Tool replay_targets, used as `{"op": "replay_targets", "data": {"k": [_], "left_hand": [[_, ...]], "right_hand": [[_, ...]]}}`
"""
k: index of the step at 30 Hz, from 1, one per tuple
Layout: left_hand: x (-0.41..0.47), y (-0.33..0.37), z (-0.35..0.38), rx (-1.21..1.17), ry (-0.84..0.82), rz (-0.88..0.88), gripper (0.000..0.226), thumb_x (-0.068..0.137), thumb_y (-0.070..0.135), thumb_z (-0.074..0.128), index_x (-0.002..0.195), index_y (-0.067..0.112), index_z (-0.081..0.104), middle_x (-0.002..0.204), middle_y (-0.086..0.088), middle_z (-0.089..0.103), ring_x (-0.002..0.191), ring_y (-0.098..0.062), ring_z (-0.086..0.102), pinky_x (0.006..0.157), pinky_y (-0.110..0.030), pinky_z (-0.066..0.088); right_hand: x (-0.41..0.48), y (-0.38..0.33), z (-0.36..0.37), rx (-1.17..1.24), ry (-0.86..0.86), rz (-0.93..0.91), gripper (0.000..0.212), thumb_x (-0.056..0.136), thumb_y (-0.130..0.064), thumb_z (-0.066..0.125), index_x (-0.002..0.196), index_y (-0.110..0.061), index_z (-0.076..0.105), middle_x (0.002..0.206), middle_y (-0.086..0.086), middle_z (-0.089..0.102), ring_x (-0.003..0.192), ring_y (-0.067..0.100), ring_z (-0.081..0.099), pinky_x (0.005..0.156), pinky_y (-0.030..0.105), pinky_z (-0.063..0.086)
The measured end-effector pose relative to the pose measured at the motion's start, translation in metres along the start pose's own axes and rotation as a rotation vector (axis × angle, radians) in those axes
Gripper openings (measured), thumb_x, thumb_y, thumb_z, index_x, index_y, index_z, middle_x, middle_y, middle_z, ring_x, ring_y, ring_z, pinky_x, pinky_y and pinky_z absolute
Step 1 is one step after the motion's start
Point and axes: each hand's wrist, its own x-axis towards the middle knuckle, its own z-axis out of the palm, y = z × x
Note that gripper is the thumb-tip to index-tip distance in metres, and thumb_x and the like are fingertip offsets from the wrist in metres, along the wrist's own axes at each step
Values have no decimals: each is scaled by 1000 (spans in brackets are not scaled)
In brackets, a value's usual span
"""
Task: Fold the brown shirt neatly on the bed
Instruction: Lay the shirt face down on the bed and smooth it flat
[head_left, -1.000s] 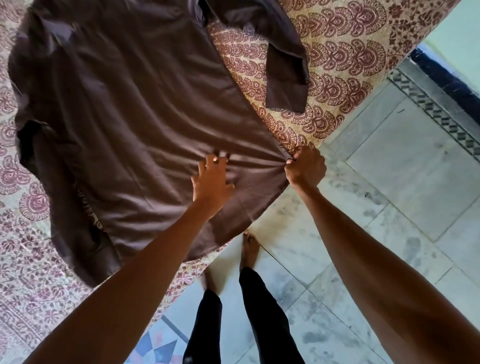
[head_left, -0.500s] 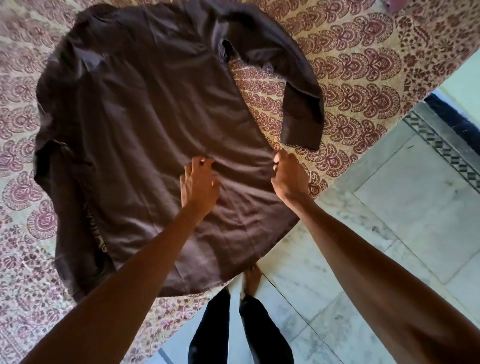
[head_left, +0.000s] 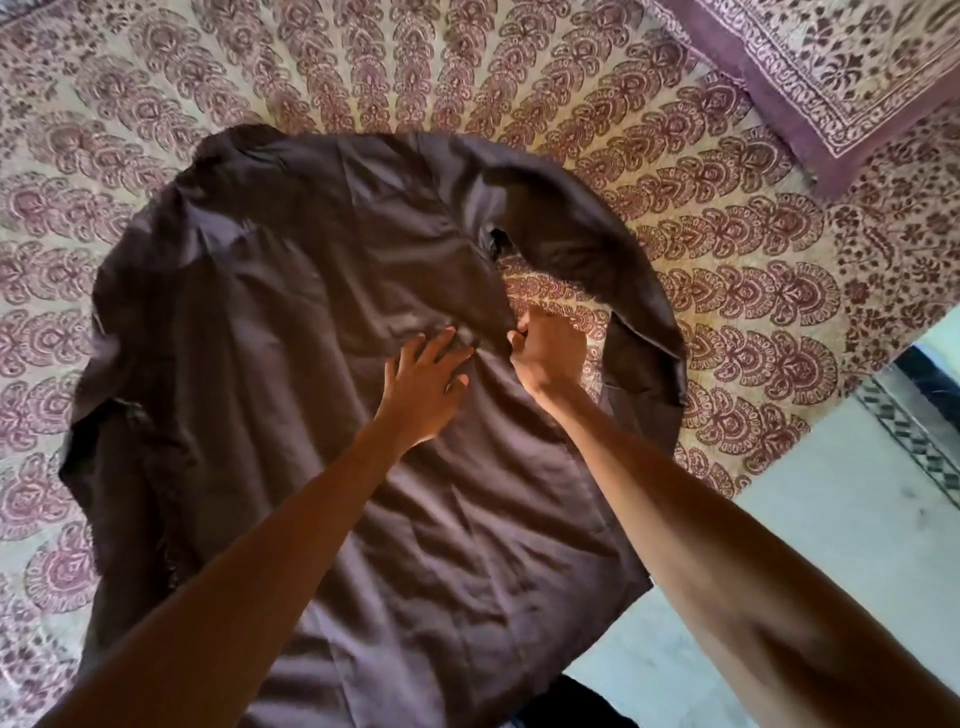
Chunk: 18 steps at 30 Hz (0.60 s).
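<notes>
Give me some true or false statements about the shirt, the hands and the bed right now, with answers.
1. The shirt lies spread on the bed. True.
2. The left hand grips a sleeve. False: it lies flat, fingers spread, on the shirt's body.
3. The right hand pinches the shirt's side edge. True.
4. The shirt is folded into a neat rectangle. False: it is unfolded, one sleeve curving out at the right.
5. A pillow lies at upper right. True.
</notes>
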Motion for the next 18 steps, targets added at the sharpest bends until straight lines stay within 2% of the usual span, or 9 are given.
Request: {"op": "replay_targets", "data": {"k": [4, 6, 8, 11, 14, 18], "left_hand": [[35, -12, -19, -117, 99, 76, 44, 91, 24, 50, 134, 32, 52, 143, 7, 47, 128, -26, 43, 103, -47, 40], [55, -15, -29, -119, 175, 23, 48, 87, 21, 53, 134, 28, 51, 141, 3, 48, 122, -28, 48, 99, -46, 43], [76, -19, -38, -87, 208, -76, 51, 88, 22, 54, 138, 26, 47, 146, 1, 42, 127, -29, 43, 99, -48, 41], [119, -30, -54, -31, 220, -168, 53, 93, 28, 51, 145, 26, 38, 154, -2, 31, 139, -31, 30, 105, -53, 34], [157, -41, -69, 42, 196, -146, 52, 95, 29, 47, 145, 28, 36, 155, 0, 28, 141, -31, 27, 108, -53, 30], [193, -45, -89, 66, 195, -151, 47, 95, 28, 46, 142, 28, 41, 153, 2, 33, 141, -30, 28, 109, -51, 29]], "right_hand": [[13, 8, 1, -84, -22, 70, 14, 88, -29, 60, 96, -20, 65, 94, 5, 71, 96, 27, 64, 89, 40, 41], [16, 8, 1, -102, 0, 107, 17, 86, -29, 59, 98, -19, 65, 97, 5, 71, 97, 28, 64, 89, 40, 43], [21, 0, 0, -74, 30, 97, 22, 84, -30, 60, 102, -19, 65, 102, 5, 69, 100, 29, 62, 87, 40, 43], [54, -30, -1, 78, -3, 104, 38, 82, -46, 62, 107, -17, 66, 107, 10, 68, 104, 33, 61, 87, 41, 46], [89, -62, -1, 293, -4, 304, 51, 76, -59, 61, 103, -16, 70, 100, 10, 72, 100, 34, 64, 83, 40, 49], [120, -74, -6, 424, -4, 571, 38, 82, -51, 66, 102, -20, 74, 103, 7, 72, 103, 32, 65, 82, 41, 52]]}}
